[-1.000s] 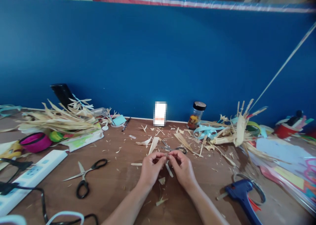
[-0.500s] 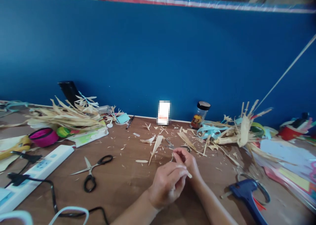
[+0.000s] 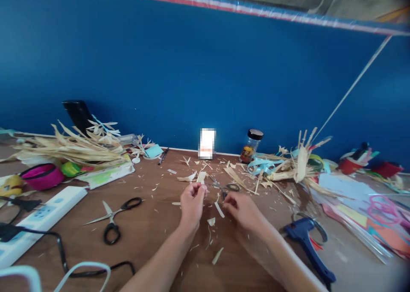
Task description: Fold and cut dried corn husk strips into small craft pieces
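Observation:
My left hand is raised a little over the table, its thumb and fingertips pinched together. What sits between them is too small to make out; a pale corn husk piece shows just behind the fingertips. My right hand has curled its fingers onto the near black loop of a small pair of scissors, which lies among the scraps. Between the hands rests a narrow husk strip. Closer to me are a small husk scrap and another sliver.
Open black-handled scissors lie on the left, beside a white power strip with black cords. A blue glue gun lies on the right. Behind are husk piles, a lidded jar, blue ribbon and a blue partition.
My hands, together before, have parted: the left moved forward and left, the right to the small scissors' handle. Husk scraps now show on the table between them. The view shifted slightly right.

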Motion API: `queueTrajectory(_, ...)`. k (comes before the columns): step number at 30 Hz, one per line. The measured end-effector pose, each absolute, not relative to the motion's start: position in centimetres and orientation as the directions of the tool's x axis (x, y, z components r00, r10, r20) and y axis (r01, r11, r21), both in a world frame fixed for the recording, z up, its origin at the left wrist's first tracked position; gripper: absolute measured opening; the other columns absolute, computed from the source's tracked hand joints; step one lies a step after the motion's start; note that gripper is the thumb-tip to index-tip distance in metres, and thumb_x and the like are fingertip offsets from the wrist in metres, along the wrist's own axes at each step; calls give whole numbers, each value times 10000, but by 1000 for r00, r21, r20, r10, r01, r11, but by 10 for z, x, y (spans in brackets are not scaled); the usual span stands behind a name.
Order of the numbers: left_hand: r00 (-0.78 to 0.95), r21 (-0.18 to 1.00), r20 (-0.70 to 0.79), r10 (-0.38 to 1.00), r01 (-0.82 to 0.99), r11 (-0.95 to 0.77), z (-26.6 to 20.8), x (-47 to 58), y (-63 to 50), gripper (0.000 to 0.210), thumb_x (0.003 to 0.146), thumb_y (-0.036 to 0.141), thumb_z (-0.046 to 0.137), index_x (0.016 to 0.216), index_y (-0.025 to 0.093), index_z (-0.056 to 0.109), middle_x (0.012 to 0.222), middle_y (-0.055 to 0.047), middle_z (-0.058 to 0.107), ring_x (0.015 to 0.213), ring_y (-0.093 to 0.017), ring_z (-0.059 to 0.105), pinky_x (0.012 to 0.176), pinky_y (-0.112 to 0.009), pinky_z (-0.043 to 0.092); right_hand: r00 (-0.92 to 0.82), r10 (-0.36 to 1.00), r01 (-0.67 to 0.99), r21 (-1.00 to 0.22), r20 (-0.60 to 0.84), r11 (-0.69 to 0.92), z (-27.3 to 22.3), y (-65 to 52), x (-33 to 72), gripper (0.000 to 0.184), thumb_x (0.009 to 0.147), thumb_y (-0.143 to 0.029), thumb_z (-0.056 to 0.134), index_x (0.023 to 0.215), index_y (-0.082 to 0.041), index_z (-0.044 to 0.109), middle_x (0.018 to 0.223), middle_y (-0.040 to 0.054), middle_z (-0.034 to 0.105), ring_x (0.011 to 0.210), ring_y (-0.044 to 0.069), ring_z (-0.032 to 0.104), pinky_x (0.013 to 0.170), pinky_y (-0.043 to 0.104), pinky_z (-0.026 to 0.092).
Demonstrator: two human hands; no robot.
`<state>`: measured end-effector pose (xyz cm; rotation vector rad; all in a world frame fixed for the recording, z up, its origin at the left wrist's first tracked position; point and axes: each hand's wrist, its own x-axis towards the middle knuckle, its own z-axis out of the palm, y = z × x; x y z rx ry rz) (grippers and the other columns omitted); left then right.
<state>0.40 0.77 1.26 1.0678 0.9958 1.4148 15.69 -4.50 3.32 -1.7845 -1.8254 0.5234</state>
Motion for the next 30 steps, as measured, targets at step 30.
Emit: queueTrajectory(30, 131, 989, -101, 986, -93, 114, 4, 5, 8, 249, 650, 279, 595, 852, 135, 584, 532, 15, 613, 420, -92, 524, 416, -186, 417, 78, 982, 874, -485, 171, 15, 16, -25, 149, 108, 797, -170, 436, 834, -192, 535, 762, 26, 628, 694, 144, 561, 621, 212, 338)
